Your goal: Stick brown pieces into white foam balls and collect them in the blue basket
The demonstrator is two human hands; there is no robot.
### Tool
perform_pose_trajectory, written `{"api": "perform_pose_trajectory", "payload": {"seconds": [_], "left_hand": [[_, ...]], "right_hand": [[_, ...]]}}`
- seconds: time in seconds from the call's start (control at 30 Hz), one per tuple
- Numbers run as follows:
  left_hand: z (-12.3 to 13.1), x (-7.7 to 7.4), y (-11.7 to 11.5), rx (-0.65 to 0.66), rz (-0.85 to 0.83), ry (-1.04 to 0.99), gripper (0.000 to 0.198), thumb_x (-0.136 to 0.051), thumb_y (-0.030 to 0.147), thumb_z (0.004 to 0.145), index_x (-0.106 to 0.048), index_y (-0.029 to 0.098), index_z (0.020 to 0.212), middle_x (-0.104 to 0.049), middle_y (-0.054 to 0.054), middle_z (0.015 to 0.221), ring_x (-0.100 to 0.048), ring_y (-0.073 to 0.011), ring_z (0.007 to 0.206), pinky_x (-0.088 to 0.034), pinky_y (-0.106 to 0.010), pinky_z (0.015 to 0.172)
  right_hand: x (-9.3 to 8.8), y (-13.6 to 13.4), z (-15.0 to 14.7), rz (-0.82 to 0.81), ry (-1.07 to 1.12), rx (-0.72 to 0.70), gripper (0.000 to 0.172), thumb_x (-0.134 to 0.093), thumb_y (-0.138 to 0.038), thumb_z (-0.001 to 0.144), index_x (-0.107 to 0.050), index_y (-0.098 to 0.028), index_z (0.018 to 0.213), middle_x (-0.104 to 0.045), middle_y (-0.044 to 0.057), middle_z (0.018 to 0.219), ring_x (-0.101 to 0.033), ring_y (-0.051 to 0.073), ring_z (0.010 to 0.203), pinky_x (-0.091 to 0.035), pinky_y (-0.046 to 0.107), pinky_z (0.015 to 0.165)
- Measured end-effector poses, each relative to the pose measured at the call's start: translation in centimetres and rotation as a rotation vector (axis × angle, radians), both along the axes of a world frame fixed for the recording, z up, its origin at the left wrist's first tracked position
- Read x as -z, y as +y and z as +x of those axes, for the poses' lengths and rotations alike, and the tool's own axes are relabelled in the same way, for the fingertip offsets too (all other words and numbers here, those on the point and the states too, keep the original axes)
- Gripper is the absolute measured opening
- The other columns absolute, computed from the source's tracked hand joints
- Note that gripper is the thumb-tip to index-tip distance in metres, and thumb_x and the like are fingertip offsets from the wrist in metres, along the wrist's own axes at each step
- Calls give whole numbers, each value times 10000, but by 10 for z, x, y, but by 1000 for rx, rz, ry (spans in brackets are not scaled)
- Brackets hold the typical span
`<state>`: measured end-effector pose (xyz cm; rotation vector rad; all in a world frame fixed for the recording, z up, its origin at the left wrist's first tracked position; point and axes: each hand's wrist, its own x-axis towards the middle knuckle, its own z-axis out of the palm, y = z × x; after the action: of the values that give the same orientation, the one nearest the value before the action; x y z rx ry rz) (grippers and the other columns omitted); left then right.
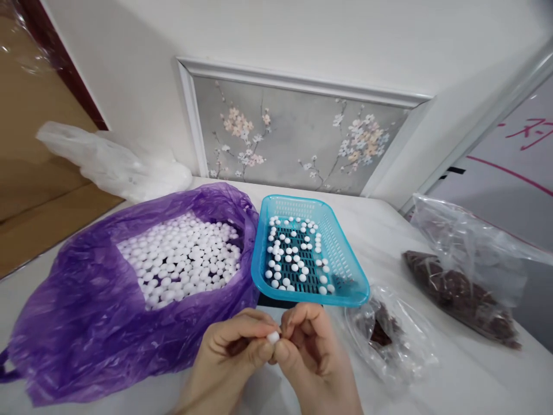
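My left hand (227,357) and my right hand (313,357) meet at the bottom centre, both pinched around one small white ball (273,337) held between their fingertips. Just above them stands a blue perforated plastic basket (352,285) holding several white balls on its dark slotted floor. To the left lies an open purple plastic bag (86,311), filled with many more white balls (181,259). Both hands hover over the white table, in front of the basket's near edge and next to the purple bag.
A small clear bag with dark brown bits (384,331) lies right of my hands. A larger clear bag of the same brown material (466,288) sits at the far right. A white plastic bag (116,164) rests at the back left by the wall panel.
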<state>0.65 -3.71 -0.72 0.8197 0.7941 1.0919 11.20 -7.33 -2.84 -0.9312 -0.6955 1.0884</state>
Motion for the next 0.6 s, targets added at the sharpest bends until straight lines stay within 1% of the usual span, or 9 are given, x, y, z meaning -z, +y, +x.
{"api": "perform_pose_trajectory", "payload": {"seconds": [0.13, 0.23, 0.3, 0.4, 0.47, 0.53, 0.57, 0.6], "left_hand": [[-2, 9, 4, -23, 25, 45, 80, -858, 268, 592, -804, 270, 651, -700, -22, 748, -617, -133, 642, -516, -221, 602], [-1, 10, 5, -12, 61, 66, 56, -836, 242, 624, -804, 272, 658, -703, -18, 772, -617, -135, 651, -517, -226, 606], [1, 6, 6, 16, 93, 72, 48, -807, 230, 666, -804, 276, 679, -705, -12, 763, -613, -133, 649, -515, -224, 606], [8, -8, 12, 123, 183, 133, 59, -743, 232, 743, -798, 251, 735, -705, -14, 720, -608, -135, 631, -517, -229, 601], [16, -20, 20, 147, 296, 250, 73, -712, 217, 771, -784, 216, 777, -712, -21, 727, -631, -146, 663, -527, -230, 623], [27, -30, 32, 69, 497, 445, 107, -669, 188, 804, -765, 187, 851, -737, -37, 825, -665, -159, 759, -540, -228, 685], [33, -34, 39, 14, 623, 565, 142, -629, 172, 831, -753, 176, 899, -746, -47, 891, -675, -161, 815, -541, -231, 730], [37, -38, 47, -30, 730, 688, 183, -589, 159, 854, -739, 170, 959, -747, -56, 968, -676, -164, 882, -536, -238, 786]], "right_hand": [[-2, 5, 0, 31, 47, -40, 183, -732, -296, 783, -563, -230, 805, -527, -51, 727, -514, 98, 637, -446, 204, 595], [-4, 9, 0, 38, 52, -32, 191, -731, -298, 787, -554, -230, 814, -530, -51, 720, -514, 97, 624, -450, 204, 586], [-5, 10, 4, 42, 63, -49, 193, -729, -305, 792, -551, -232, 811, -538, -48, 727, -519, 99, 632, -454, 203, 589], [-9, 9, 18, 63, 44, -90, 165, -710, -333, 812, -571, -257, 860, -561, -48, 767, -535, 101, 668, -476, 202, 616], [-14, 4, 34, 80, -106, -55, 145, -672, -356, 843, -586, -294, 943, -583, -49, 802, -555, 100, 687, -492, 195, 641], [-19, -5, 54, 57, -389, 40, 151, -634, -365, 869, -586, -322, 1006, -625, -42, 860, -583, 92, 679, -501, 175, 654], [-21, -11, 64, -13, -536, 114, 158, -628, -372, 868, -589, -324, 1013, -643, -35, 878, -603, 99, 694, -507, 175, 671], [-23, -17, 75, -70, -675, 148, 187, -643, -409, 840, -599, -319, 998, -661, -28, 877, -616, 111, 695, -514, 180, 668]]}}
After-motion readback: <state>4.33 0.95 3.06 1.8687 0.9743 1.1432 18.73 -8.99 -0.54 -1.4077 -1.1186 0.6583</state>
